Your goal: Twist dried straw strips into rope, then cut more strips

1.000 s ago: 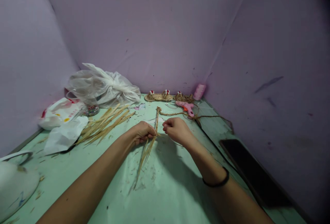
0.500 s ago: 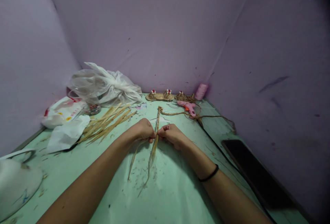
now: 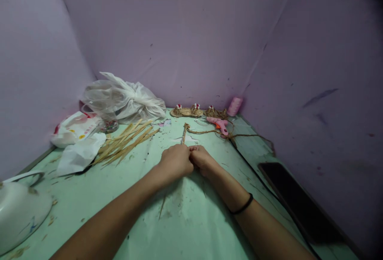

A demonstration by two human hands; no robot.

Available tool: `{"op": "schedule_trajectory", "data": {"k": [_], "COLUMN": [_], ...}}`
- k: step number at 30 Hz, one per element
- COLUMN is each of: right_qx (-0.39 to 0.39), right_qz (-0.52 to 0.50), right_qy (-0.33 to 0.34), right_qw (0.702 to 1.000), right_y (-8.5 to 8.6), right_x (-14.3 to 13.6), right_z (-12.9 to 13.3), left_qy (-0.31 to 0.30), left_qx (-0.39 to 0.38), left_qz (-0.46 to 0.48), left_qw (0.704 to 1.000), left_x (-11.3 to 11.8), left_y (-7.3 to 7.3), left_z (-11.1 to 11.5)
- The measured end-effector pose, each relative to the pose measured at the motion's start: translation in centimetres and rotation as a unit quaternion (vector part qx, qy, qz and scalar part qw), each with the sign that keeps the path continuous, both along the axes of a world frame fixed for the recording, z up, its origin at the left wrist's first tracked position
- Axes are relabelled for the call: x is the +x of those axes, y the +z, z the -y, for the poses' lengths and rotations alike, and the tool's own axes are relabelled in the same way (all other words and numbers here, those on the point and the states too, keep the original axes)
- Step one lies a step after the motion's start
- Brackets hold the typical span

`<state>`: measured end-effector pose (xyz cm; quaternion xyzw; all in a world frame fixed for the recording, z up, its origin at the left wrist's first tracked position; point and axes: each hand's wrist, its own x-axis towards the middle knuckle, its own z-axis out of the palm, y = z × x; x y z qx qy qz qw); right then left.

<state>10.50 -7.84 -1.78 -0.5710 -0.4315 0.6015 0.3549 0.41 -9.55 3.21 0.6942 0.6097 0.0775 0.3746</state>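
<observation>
The left hand (image 3: 178,161) is closed over the near end of a braided cord (image 3: 184,134), which runs out toward twelve o'clock; the right hand (image 3: 202,158) is curled against it at three, and what its fingers hold is hidden. One loose strand tip (image 3: 162,207) pokes out toward seven. From the cord's far end, twine (image 3: 203,132) leads off to two, passing under or beside a pink glue gun (image 3: 220,123). At twelve, a beaded woven piece (image 3: 187,112) sits along the back edge, near the wall. Straw strips (image 3: 127,145) flank the work near ten, with a white bag (image 3: 136,102) beyond. Moving room on the green worktop (image 3: 206,232) lies chiefly at six, between the forearms. Toward four, a black cable (image 3: 253,169) and a dark slab (image 3: 299,202) near the right edge narrow it; toward eight, a white bowl (image 3: 24,212) does.
</observation>
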Motion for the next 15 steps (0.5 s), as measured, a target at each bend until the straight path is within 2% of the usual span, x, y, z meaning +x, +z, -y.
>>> {"op": "schedule_trajectory", "data": {"k": [2,5,7,11,13,15], "right_qx": [-0.002,0.002,0.012,0.034,0.037,0.045], "right_qz": [-0.012,-0.024,-0.033,-0.030,-0.001,0.034], "right_qy": [0.018,0.038,0.043,0.070,0.089,0.106], "right_qw": [1.000,0.999,0.998,0.997,0.995,0.993], "right_y": [-0.1,-0.3,-0.5,-0.3,-0.1,-0.1], "right_x": [0.2,0.5,0.7,0.9,1.1,1.2], "right_z": [-0.1,-0.3,-0.4,-0.4,-0.4,-0.6], "left_qy": [-0.010,0.091,0.131,0.091,0.089,0.099], "left_qx": [-0.010,-0.028,-0.088,-0.233,-0.263,-0.268], "left_qz": [0.005,0.082,0.153,0.265,0.276,0.264], "left_qw": [1.000,0.992,0.976,0.931,0.920,0.921], "left_x": [-1.1,-2.7,-3.2,-2.8,-2.5,-2.3], "left_y": [1.0,1.4,0.6,-2.0,-2.8,-3.0], "left_z": [-1.0,-2.7,-3.5,-4.0,-3.9,-3.8]}}
